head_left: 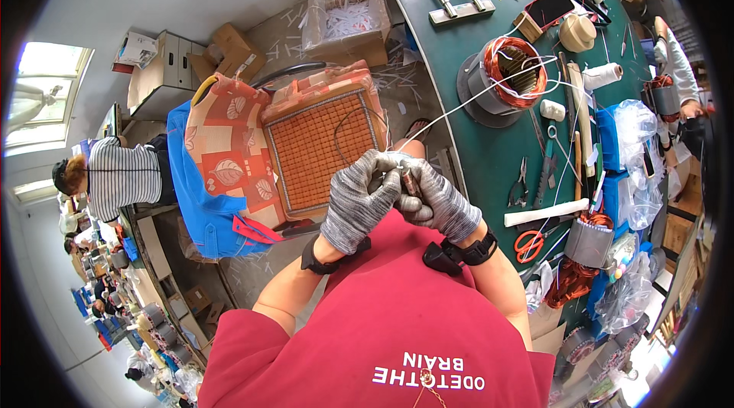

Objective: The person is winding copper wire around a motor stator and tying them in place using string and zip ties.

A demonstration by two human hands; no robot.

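Note:
My left hand point(358, 203), in a grey knit glove, is closed in front of my body, its fingertips pinching the end of a white cord point(457, 108). Close beside it, my gloved right hand point(447, 205) is closed around a small brownish metal cylinder point(410, 182); its exact kind does not show. From the hands the cord stretches up to a motor stator point(486, 93) on the green table. Red copper windings point(497, 64) fill the stator, and white cord loops over them. Fingers partly hide where the cord meets the hands.
The green table point(451, 48) holds pliers point(519, 185), orange-handled scissors point(527, 246), a mallet point(551, 110), a cord spool point(602, 76) and blue bins point(609, 140). A cushioned chair point(325, 149) stands left, beyond it a box of scraps point(348, 26). Other people work at both sides.

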